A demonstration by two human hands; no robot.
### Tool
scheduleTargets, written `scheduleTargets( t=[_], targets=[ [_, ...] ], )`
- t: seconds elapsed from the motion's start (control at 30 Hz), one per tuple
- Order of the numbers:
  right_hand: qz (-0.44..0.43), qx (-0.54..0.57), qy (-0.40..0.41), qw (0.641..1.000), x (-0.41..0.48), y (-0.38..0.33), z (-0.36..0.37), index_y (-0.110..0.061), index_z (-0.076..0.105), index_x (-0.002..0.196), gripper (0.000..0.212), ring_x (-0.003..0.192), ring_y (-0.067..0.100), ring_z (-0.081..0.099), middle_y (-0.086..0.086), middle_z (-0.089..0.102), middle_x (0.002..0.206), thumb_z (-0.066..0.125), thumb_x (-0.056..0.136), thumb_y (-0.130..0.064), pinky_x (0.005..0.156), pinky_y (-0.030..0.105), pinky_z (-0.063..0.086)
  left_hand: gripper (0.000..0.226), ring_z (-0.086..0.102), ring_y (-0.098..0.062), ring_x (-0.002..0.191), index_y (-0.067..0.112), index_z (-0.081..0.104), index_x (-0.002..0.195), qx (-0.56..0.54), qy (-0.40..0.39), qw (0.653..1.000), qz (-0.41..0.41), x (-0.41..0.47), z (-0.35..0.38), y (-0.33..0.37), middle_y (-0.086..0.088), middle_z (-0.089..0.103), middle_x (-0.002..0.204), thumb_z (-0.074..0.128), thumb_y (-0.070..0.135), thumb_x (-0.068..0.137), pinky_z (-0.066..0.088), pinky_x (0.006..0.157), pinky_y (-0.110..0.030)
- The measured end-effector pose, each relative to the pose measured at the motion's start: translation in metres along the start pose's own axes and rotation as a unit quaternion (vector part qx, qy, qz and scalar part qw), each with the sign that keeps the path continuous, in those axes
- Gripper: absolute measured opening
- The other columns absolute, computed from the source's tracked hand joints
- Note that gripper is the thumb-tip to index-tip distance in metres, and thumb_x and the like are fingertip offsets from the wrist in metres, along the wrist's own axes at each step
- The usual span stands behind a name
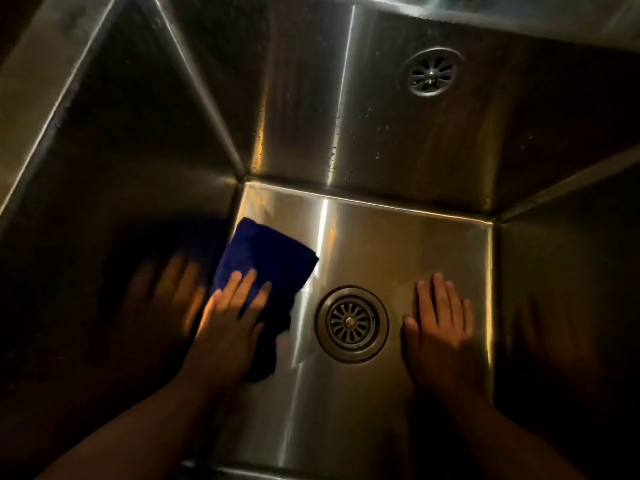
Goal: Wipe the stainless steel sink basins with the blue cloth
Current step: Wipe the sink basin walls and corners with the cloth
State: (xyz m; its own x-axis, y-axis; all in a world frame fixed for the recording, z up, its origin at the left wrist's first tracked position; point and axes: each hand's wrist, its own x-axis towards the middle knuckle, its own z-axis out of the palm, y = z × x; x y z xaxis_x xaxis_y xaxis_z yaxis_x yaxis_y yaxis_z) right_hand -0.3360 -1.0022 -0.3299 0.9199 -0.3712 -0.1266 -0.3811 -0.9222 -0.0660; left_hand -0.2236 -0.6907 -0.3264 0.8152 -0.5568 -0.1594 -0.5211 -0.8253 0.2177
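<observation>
- left wall [104, 161] of the basin [381, 233]: dark and shiny, with a blurry mirror image of a hand in it, so don't count that as a third hand lol
- cloth [268, 254]: blue, lying on the basin floor right at the foot of the left wall, left of the drain; the far part is spread flat, the near end is bunched up by the palm
- left hand [230, 320]: flat on top of the cloth, fingers straight and a bit spread, pressing it down rather than clutching it
- my take on the cloth: soft, floppy, weighs nothing, and it'll fold over itself if pushed from one edge. Best to keep the palm on the middle, or pinch the bunched end to lift it up to the walls. The steel looks slick, so it should slide easy
- drain [351, 323]: round strainer mid-floor, cloth edge just beside it; the slots could snag a corner imo
- right hand [441, 323]: flat on the bare floor right of the drain, fingers straight, holding nothing, looks like a brace
</observation>
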Motion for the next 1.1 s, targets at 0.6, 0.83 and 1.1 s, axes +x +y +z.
scheduleTargets(
  t=[0.6,0.83,1.1],
  targets=[
    [-0.003,0.006,0.018,1.000,0.002,0.000,-0.002,-0.011,0.037,0.144,0.059,0.141,0.034,0.027,0.018,0.028,0.153,0.035,0.091,-0.037,0.113,0.053,0.022,0.043,0.037,-0.033,0.122,0.018,0.047,0.128,0.023,0.064,0.995,-0.079,0.140,-0.025,0.009,-0.015,0.045,0.135,0.050,0.030,0.087,0.033,0.091,-0.049],
    [-0.001,0.000,0.008,1.000,-0.002,-0.003,-0.004,-0.012,0.032,0.147,0.061,0.143,0.031,0.022,0.016,0.024,0.155,0.030,0.092,-0.038,0.116,0.050,0.015,0.044,0.046,-0.034,0.104,0.020,0.047,0.113,0.080,-0.022,0.996,-0.014,0.053,-0.009,0.050,-0.013,0.053,0.117,0.036,0.042,0.076,0.041,0.078,-0.046],
    [-0.086,0.053,-0.045,0.994,-0.017,-0.018,-0.011,-0.010,0.039,0.141,0.059,0.135,0.039,0.032,0.022,0.034,0.148,0.033,0.092,-0.041,0.112,0.050,0.015,0.071,0.049,-0.034,0.102,0.028,0.048,0.107,0.065,-0.330,0.937,0.095,-0.082,-0.001,0.108,-0.008,0.055,0.115,0.060,0.069,0.050,0.053,0.060,-0.052]
  ],
)
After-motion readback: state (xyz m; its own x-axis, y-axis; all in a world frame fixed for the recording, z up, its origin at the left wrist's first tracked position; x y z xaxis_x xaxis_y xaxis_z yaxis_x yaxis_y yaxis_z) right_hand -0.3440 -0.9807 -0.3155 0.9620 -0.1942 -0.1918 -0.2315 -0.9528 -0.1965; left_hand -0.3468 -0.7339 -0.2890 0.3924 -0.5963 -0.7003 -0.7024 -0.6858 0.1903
